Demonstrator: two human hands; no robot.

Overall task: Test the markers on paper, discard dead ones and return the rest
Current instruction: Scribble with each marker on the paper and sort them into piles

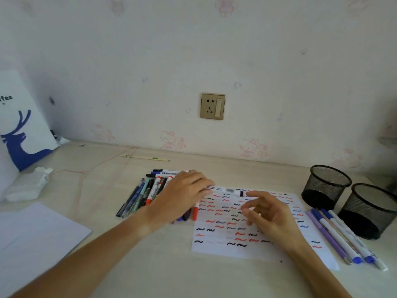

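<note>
One marker (227,191) under test, held by left hand (184,190) over paper (217,248).
Next: uncapping with right hand (270,214), fingers loose, holding nothing.

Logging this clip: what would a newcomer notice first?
A white paper sheet covered in red, black and blue squiggles lies mid-desk, both hands above it. The left hand holds a white marker at the sheet's far edge. Two black mesh cups stand right.

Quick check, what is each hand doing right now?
Left hand: holds a white marker over the paper.
Right hand: open, fingers loosely curled, holding nothing.
</note>
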